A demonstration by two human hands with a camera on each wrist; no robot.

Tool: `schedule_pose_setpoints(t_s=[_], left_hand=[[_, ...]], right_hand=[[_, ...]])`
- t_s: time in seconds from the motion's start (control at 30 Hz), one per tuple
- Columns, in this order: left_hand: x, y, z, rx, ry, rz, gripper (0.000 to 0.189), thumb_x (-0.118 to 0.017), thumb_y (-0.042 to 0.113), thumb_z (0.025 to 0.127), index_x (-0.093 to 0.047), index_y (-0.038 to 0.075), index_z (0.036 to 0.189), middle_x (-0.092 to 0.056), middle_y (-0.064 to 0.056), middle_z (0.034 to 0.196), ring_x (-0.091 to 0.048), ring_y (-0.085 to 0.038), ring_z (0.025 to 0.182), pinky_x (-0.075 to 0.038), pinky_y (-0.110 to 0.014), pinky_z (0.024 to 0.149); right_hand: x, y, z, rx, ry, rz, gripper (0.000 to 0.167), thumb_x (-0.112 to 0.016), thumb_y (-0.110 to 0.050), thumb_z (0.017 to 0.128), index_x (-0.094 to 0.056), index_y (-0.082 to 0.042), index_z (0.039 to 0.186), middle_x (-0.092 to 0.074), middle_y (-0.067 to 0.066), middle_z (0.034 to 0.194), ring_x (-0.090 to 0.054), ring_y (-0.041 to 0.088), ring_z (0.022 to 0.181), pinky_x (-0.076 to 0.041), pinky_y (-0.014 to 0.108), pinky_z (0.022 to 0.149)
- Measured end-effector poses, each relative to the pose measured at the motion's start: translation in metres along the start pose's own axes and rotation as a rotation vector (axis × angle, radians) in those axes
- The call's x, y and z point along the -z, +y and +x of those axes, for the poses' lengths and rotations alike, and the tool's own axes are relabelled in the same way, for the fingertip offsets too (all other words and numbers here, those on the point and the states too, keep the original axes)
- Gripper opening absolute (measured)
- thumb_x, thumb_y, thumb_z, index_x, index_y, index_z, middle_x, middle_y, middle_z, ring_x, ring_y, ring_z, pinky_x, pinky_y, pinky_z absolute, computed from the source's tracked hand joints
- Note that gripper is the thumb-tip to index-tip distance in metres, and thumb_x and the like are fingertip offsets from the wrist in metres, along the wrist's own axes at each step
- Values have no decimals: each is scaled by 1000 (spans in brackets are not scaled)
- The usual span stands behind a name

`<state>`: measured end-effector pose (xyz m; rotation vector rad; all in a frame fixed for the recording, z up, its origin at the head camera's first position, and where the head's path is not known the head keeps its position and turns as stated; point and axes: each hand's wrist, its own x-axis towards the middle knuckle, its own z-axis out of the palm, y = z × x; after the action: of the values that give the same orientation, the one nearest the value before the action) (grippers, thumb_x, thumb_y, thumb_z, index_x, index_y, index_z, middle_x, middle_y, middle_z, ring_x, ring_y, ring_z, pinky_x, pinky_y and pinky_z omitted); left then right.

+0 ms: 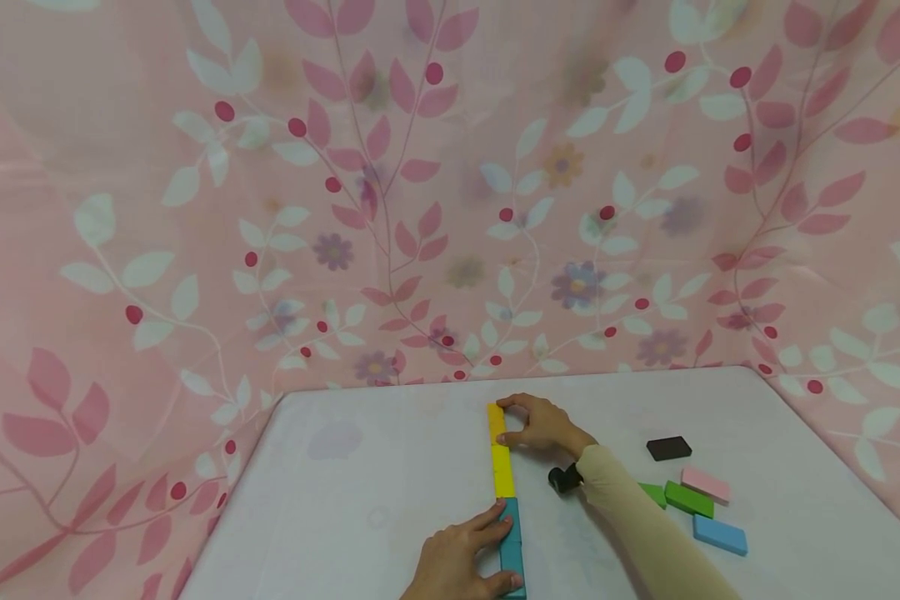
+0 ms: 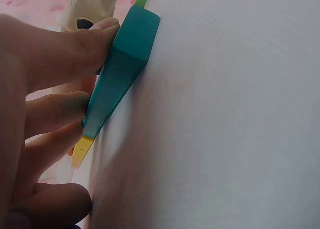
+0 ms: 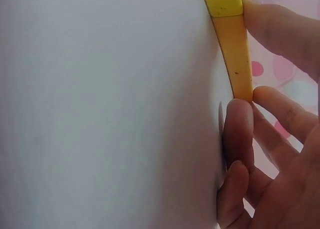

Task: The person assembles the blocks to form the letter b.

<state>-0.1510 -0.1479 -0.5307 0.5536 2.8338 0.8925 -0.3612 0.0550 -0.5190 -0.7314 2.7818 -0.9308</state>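
A straight row of blocks runs front to back on the table. At its far end sits an orange-yellow block (image 1: 497, 425), followed by a yellow block (image 1: 503, 471) and teal blocks (image 1: 511, 554). My left hand (image 1: 457, 554) holds the teal part, thumb toward the near end and fingers on its top and left side. In the left wrist view the thumb lies against the teal block (image 2: 112, 84). My right hand (image 1: 543, 422) grips the orange-yellow block, thumb near its joint with the yellow one. Its fingertips meet the block's far end in the right wrist view.
To the right lie a black block (image 1: 669, 448), a pink block (image 1: 705, 485), a green block (image 1: 688, 499), another green block (image 1: 652, 494) partly behind the sleeve, and a light blue block (image 1: 720, 534). A floral curtain (image 1: 450, 208) hangs behind the white table (image 1: 330, 517).
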Motion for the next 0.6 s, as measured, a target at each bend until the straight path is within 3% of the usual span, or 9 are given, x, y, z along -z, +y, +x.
schedule_pose_setpoints(t_s=[0.2, 0.6], left_hand=[[-1, 0, -1, -44, 41, 34, 71, -79, 65, 87, -66, 27, 146, -56, 10, 158, -69, -18, 129, -62, -36, 85], [0, 2, -1, -18, 22, 17, 70, -80, 62, 87, -65, 29, 147, -55, 12, 158, -67, -16, 132, -62, -41, 91]], right_hand=[[2, 3, -1, 51, -32, 11, 73, -88, -48, 84, -63, -22, 147, -64, 6, 147, -55, 14, 77, -48, 30, 74], [5, 2, -3, 36, -66, 51, 81, -90, -45, 82, -58, -20, 152, -62, 8, 150, -56, 13, 73, -49, 28, 71]])
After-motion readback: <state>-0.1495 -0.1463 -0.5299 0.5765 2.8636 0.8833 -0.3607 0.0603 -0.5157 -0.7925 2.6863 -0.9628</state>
